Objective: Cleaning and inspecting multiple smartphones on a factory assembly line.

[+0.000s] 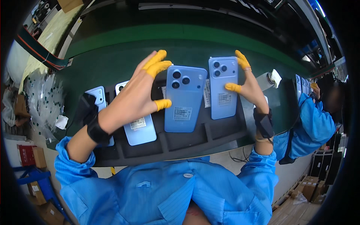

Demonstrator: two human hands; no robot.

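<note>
Several light-blue smartphones are over a dark foam tray (183, 144), camera sides up. My left hand (137, 88), with yellow finger cots, is at the left edge of the middle smartphone (185, 97); its thumb meets the side and two fingers reach the top corner. My right hand (250, 84) holds the right smartphone (224, 93), thumb on its back and yellow-tipped fingers at its upper right corner. Beneath my left forearm lies another smartphone (140, 133), partly hidden. A further smartphone (98, 95) at the far left is mostly covered by my wrist and its black band.
A green work surface (195, 45) stretches beyond the tray. Clear plastic sleeves (43, 101) are heaped at left. White crumpled paper (275, 78) lies at right. Further right, a co-worker's blue sleeve (313, 123) is near more phones (303, 85). Cardboard boxes (309, 187) stand below right.
</note>
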